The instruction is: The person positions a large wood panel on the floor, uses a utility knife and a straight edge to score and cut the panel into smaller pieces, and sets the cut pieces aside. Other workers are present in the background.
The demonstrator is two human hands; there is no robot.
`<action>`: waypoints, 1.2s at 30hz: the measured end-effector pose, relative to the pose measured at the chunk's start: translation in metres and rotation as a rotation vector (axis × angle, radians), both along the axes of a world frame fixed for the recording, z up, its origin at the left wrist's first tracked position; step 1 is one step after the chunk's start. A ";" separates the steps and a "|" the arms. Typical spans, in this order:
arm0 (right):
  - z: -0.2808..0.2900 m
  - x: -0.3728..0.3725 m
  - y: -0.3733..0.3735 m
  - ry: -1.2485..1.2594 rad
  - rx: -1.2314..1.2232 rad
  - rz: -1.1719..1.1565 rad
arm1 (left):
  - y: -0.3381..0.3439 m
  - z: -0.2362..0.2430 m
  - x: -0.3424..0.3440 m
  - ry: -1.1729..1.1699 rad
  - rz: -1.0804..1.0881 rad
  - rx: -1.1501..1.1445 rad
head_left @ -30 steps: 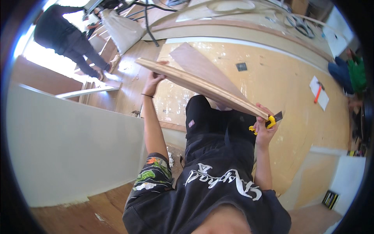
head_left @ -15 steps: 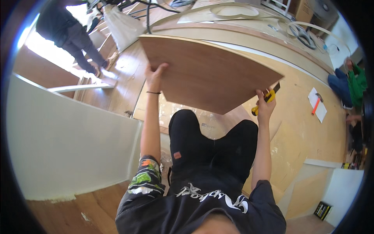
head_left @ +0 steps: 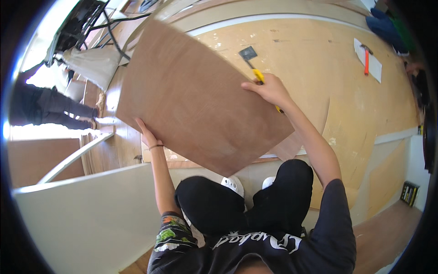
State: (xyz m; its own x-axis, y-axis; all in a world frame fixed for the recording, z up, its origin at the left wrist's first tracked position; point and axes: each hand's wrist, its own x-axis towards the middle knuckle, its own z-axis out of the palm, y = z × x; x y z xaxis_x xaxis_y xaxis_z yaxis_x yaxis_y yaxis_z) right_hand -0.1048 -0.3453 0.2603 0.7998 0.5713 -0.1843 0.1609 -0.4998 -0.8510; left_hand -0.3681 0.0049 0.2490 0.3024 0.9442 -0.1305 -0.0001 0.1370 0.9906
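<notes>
A flat brown plywood panel [head_left: 196, 105] is held up in front of me, tilted, above my knees. At its lower left edge my left hand [head_left: 148, 136] grips it, thumb on the near face and the other fingers mostly hidden behind. My right hand [head_left: 273, 93] is closed on the panel's right edge, thumb over the face. That same hand also holds a scraper with a yellow and black handle [head_left: 258, 76]. The scraper's dark, square blade [head_left: 247, 53] points away from me, past the panel's edge.
Pale yellowish boarding [head_left: 356, 109] spreads out on the right, carrying a red-handled hammer [head_left: 366, 64] on white paper [head_left: 376, 68]. A white panel [head_left: 86, 214] stands at lower left. One person [head_left: 54, 107] stands at far left; another [head_left: 388, 29] is at upper right.
The plywood panel has swung round and shifted left, its face turned more toward me. Both hands have moved with it, and the scraper's blade now points up and away.
</notes>
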 end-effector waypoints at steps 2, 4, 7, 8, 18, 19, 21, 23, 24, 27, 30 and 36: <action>-0.029 0.008 0.017 -0.004 -0.069 -0.019 | -0.003 -0.057 -0.009 0.023 0.035 -0.135; -0.052 0.014 0.031 0.016 -0.157 0.015 | 0.001 -0.106 -0.015 0.060 0.034 -0.212; -0.090 0.014 0.056 0.073 -0.246 0.070 | 0.018 -0.167 -0.038 0.244 0.097 -0.290; -0.102 0.012 0.063 0.106 -0.281 0.082 | 0.024 -0.184 -0.049 0.340 0.164 -0.329; -0.179 0.047 0.119 0.152 -0.354 0.052 | 0.108 -0.277 -0.047 0.605 0.039 -0.357; -0.184 0.046 0.127 0.148 -0.350 0.046 | 0.117 -0.275 -0.046 0.667 0.029 -0.391; -0.195 0.046 0.143 0.120 -0.338 0.014 | 0.132 -0.276 -0.044 0.740 0.018 -0.432; -0.206 0.046 0.157 0.088 -0.351 0.000 | 0.142 -0.282 -0.043 0.738 0.085 -0.427; -0.210 0.045 0.162 0.078 -0.360 0.008 | 0.146 -0.285 -0.045 0.752 0.061 -0.470; -0.212 0.041 0.173 0.058 -0.398 0.039 | 0.147 -0.296 -0.047 0.799 0.231 -0.434; -0.201 0.034 0.176 -0.050 -0.432 0.024 | 0.140 -0.295 -0.047 0.957 0.379 -0.391; -0.180 0.025 0.174 -0.159 -0.457 0.221 | 0.122 -0.277 -0.032 0.971 0.392 -0.353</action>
